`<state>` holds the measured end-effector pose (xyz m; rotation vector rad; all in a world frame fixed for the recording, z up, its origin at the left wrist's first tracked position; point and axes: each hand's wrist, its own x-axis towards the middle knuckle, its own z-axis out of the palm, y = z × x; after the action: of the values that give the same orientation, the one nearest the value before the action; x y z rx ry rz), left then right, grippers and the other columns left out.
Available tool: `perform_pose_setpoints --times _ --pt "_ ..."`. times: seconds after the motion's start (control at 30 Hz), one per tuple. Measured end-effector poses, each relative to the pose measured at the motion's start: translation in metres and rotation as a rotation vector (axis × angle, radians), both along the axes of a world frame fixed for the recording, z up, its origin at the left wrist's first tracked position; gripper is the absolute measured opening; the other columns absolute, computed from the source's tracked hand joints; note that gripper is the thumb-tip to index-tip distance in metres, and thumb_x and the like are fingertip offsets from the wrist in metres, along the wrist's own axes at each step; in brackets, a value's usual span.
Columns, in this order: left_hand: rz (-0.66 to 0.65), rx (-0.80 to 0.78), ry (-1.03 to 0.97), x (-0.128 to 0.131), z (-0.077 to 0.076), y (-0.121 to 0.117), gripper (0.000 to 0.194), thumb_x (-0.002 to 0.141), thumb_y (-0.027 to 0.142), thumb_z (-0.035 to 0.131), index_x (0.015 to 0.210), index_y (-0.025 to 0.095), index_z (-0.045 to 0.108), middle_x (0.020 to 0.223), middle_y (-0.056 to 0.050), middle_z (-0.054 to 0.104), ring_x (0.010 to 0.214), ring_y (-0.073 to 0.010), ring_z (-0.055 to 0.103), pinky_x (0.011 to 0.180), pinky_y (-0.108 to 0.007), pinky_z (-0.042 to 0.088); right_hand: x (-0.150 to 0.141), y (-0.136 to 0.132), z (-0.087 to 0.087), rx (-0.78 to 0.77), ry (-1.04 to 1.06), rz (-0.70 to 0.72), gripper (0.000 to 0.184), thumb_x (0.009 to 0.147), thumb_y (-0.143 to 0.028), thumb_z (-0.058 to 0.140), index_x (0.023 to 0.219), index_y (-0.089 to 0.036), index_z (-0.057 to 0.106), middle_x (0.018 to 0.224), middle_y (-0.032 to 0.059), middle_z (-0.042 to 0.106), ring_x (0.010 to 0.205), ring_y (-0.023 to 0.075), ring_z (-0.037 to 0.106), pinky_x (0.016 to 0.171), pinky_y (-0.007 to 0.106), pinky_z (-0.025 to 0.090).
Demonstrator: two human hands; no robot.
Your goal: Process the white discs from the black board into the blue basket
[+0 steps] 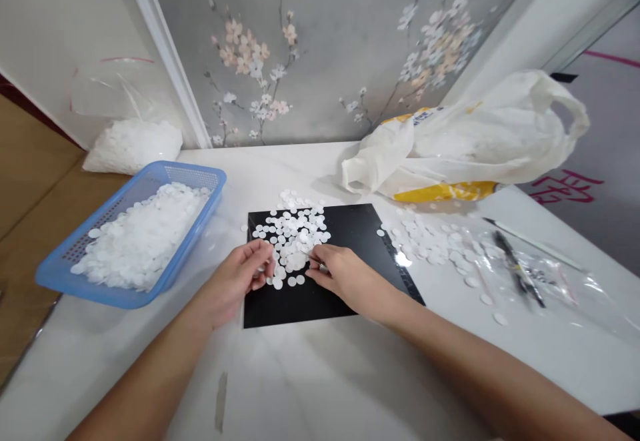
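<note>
Left forearm (160,354): one, bare; smooth, broad at the elbow end and tapering to a slim wrist.
Left hand (237,284): one, bare; rounded back, slender fingers (255,254) with blunt, rounded tips.
Right forearm (465,354): one, bare; long, smooth contour, likewise narrowing to the wrist.
Right hand (350,277): one, bare; smooth back, slim fingers similar to the left's.
Fingernails: apparently short, though too small in view for certainty.

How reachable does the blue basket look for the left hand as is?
Likely yes: the blue basket is open-topped and off to the left of the left hand, with nothing visible standing between them.
</note>
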<state>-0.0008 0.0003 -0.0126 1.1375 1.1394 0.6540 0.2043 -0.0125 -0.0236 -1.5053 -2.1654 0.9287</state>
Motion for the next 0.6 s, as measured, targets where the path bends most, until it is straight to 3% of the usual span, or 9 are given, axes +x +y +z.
perform_pose_setpoints --times 0.1,0.27,0.37,0.5,0.6 --pt "0.012 -0.012 -0.016 -0.004 0.003 0.002 0.04 0.087 0.048 0.046 0.061 0.018 0.042 0.054 0.006 0.037 0.047 -0.0074 0.03 0.045 -0.022 0.021 0.009 0.0 -0.003 -0.065 0.112 -0.021 0.017 0.088 -0.026 0.049 0.073 -0.02 0.043 0.071 0.0002 0.056 0.059 0.012 0.048 0.057 0.025 0.036" --pt "-0.104 0.077 0.198 -0.013 0.006 0.005 0.019 0.087 0.038 0.047 0.086 0.02 0.054 0.057 0.006 0.043 0.051 -0.0097 0.036 0.05 -0.022 0.026 0.019 0.004 -0.003 -0.281 0.332 -0.033 0.006 0.084 -0.019 0.045 0.081 -0.021 0.041 0.076 -0.0018 0.062 0.058 0.0106 0.052 0.057 0.023 0.041" --pt "-0.211 0.214 0.394 -0.014 0.006 0.004 0.019 0.085 0.037 0.049 0.08 0.021 0.056 0.061 0.005 0.046 0.057 -0.0111 0.041 0.054 -0.023 0.029 0.016 0.005 -0.003 -0.199 0.247 -0.029 0.003 0.086 -0.022 0.047 0.084 -0.021 0.049 0.073 -0.0026 0.059 0.059 0.0111 0.05 0.058 0.023 0.039" --pt "-0.284 0.351 0.694 -0.01 0.002 -0.001 0.012 0.077 0.034 0.06 0.075 0.022 0.056 0.054 0.008 0.037 0.051 -0.0112 0.038 0.05 -0.024 0.023 0.005 0.004 -0.002 -0.063 0.084 -0.043 0.006 0.082 -0.023 0.059 0.08 -0.02 0.055 0.075 -0.0006 0.059 0.062 0.0125 0.05 0.061 0.025 0.037" --pt "-0.305 0.369 0.755 -0.007 0.0 -0.003 0.009 0.077 0.032 0.059 0.075 0.023 0.056 0.051 0.008 0.037 0.049 -0.0113 0.037 0.048 -0.024 0.022 -0.001 0.003 0.001 -0.032 0.007 -0.022 0.008 0.082 -0.017 0.057 0.075 -0.018 0.053 0.075 0.0012 0.058 0.063 0.0129 0.05 0.061 0.024 0.036"
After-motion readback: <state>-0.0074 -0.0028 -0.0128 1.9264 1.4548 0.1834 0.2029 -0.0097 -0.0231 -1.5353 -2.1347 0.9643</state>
